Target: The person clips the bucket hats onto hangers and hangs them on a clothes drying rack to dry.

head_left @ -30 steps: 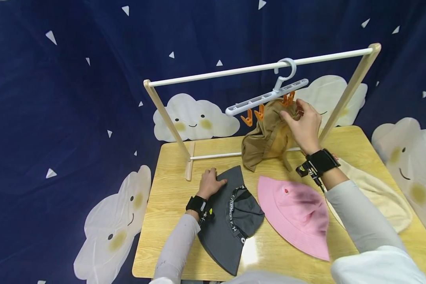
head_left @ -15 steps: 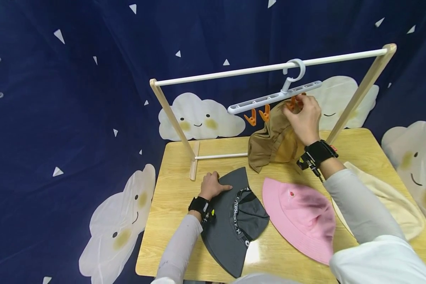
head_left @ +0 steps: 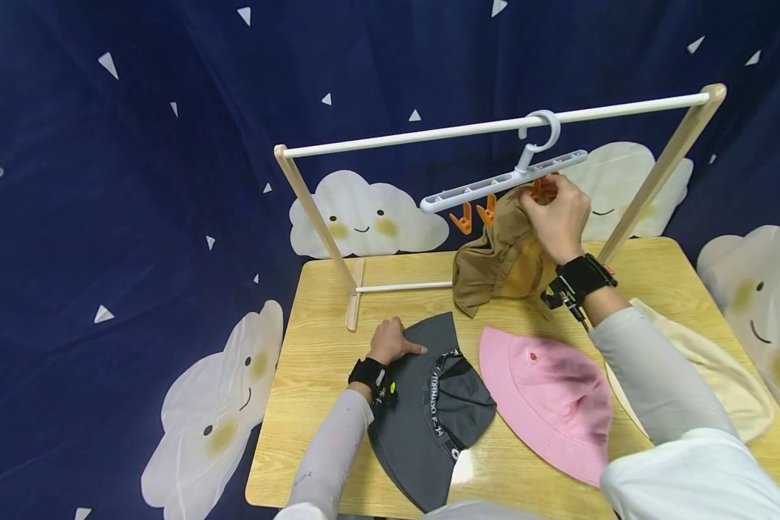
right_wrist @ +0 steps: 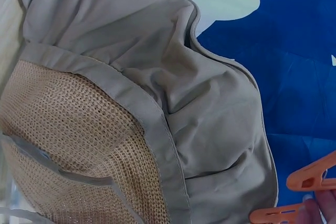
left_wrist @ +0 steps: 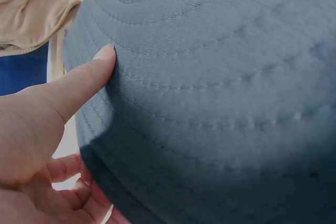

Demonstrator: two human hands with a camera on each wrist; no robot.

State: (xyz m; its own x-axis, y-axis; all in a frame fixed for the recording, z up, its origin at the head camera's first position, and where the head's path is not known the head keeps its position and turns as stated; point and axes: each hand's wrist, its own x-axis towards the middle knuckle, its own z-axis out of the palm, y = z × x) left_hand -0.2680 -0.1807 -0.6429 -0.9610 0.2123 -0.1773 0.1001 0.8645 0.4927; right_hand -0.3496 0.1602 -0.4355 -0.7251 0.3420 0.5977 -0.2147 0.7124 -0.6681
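Observation:
At the hanger [head_left: 503,182], my right hand [head_left: 555,217] pinches an orange clip [head_left: 536,189] between thumb and fingers. A brown hat [head_left: 487,263] hangs below that clip. In the right wrist view, the hat's mesh lining [right_wrist: 79,114] faces the camera, and fingertips [right_wrist: 308,211] show by an orange clip [right_wrist: 275,214] at the hat's edge. My left hand [head_left: 390,342] grips the brim of a dark grey bucket hat [head_left: 406,426] on the table. Its thumb [left_wrist: 94,74] lies on top of the stitched brim [left_wrist: 199,93], with the other fingers curled at the edge underneath.
A white rack bar [head_left: 422,135] on wooden posts carries the hanger. Two more orange clips [head_left: 486,210] dangle left of the brown hat. A pink bucket hat [head_left: 549,397] and a cream hat [head_left: 715,375] lie on the wooden table [head_left: 318,368], the cream one partly behind my right arm.
My right hand has moved from the brown hat's edge up to the orange clip and taken hold of it. My left hand stays at the grey hat's brim. The head view has shifted slightly.

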